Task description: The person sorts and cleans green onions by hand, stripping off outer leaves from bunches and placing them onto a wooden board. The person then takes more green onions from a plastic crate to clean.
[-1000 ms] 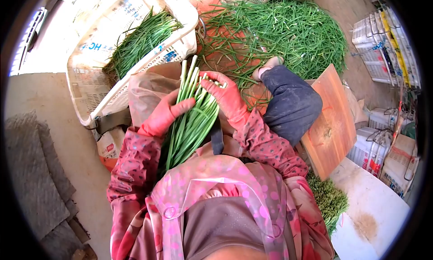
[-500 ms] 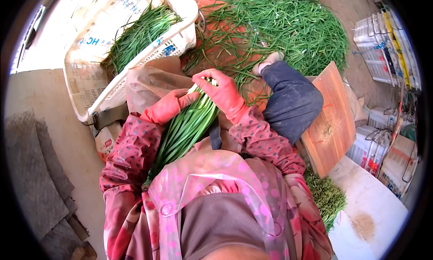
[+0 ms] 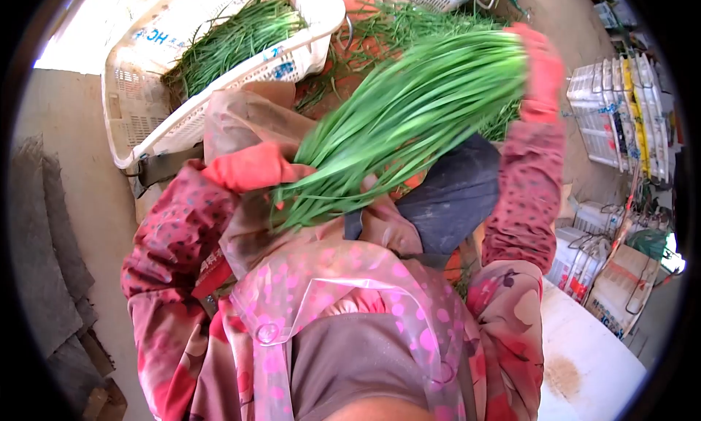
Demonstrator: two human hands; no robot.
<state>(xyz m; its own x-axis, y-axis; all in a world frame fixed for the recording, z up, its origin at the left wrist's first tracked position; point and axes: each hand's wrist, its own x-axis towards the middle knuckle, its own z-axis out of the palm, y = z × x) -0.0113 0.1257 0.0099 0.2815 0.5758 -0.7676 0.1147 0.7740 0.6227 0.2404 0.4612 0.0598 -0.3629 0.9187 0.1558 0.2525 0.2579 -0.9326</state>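
In the head view, my right hand (image 3: pixel 539 74), in a red rubber glove and blurred by motion, is closed around the stem end of a large bunch of garlic chives (image 3: pixel 416 114). The long green leaves fan out down and left across my lap, above the dark trouser leg (image 3: pixel 456 191). My left hand (image 3: pixel 255 168), gloved the same way, lies at the leaf tips with its fingers stretched towards them. Some leaves cover its fingertips, and whether it presses on them is hard to see.
A white plastic crate (image 3: pixel 150 140) holding more chives (image 3: pixel 241 45) stands at the upper left. Loose chives (image 3: pixel 445 18) lie on the floor ahead. Stacked white crates (image 3: pixel 617 114) and bundled bags (image 3: pixel 621 293) line the right side. A white board (image 3: pixel 584 348) is at the lower right.
My right hand has swung the chive bunch from my lap up and right, stem end outward. My left hand has left the stems and shifted slightly left and down. The wooden board is now hidden.
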